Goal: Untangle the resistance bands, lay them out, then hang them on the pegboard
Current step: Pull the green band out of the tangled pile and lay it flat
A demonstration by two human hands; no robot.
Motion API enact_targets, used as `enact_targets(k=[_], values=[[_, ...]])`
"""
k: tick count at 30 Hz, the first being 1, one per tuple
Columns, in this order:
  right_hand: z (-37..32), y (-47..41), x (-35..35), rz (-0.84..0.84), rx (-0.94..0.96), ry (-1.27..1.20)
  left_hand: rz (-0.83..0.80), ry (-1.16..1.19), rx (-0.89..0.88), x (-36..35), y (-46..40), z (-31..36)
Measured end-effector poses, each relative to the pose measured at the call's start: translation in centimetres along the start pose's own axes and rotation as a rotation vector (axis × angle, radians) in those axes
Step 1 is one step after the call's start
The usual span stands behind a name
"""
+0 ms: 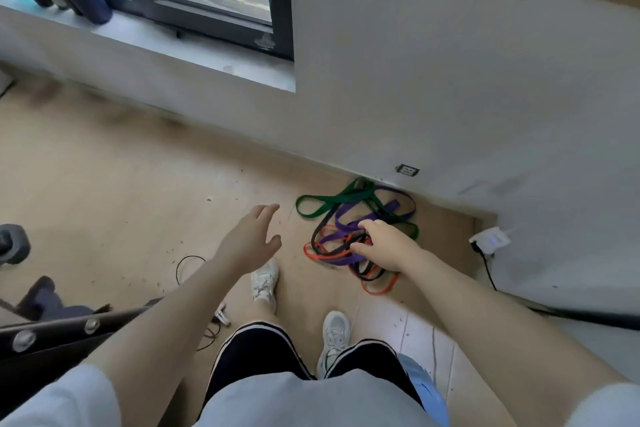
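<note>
Bands [356, 229] in green, purple, black and red lay tangled on the floor [121, 191] just below the wall outlet [407, 170]. The right hand [388, 246] had its grip closed on strands in the heap's middle, while the left hand [251, 239] hovered spread and empty, left of the heap.

No text, label, brand, number or sign can be read anywhere in this view. The wall socket [407, 170] and the white device [490, 239] plugged in by the floor are too small and blurred to show any marking.
</note>
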State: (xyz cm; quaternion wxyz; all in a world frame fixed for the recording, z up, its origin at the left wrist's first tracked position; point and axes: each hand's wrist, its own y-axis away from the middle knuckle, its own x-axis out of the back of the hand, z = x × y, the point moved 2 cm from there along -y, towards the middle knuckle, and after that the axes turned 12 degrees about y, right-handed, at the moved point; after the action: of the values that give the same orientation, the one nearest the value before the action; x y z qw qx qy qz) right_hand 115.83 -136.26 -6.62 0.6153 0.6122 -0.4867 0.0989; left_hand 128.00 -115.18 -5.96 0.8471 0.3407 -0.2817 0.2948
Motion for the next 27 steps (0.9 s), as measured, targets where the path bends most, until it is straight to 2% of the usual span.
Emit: enact_targets(k=[9, 14, 18, 22, 25, 27], values=[[-2.4, -11.9, 2.2, -0.083, -0.127, -0.181, -0.209, 0.018, -0.027, 3.3, -14.6, -1.9], [-1.7, -20.0, -0.2, -0.073, -0.213, -0.232, -0.28, 0.007, -0.043, 0.8, -23.0, -5.0], [0.7, -27.0, -5.8, -0.091, -0.238, -0.211, -0.31, 0.0, -0.031, -5.3, -29.9, -9.6], [4.7, -37.6, -13.6, -0.045, -0.212, -0.136, -0.341, -0.044, -0.013, -15.2, -37.6, -17.0], [7.6, -45.7, -19.8, 0.026, -0.189, -0.107, -0.45, -0.319, -0.063, -23.3, -42.6, -22.8], [9.3, -50.7, -23.2, 0.076, -0.176, -0.087, -0.458, -0.451, -0.122, -27.7, -46.0, -25.6]])
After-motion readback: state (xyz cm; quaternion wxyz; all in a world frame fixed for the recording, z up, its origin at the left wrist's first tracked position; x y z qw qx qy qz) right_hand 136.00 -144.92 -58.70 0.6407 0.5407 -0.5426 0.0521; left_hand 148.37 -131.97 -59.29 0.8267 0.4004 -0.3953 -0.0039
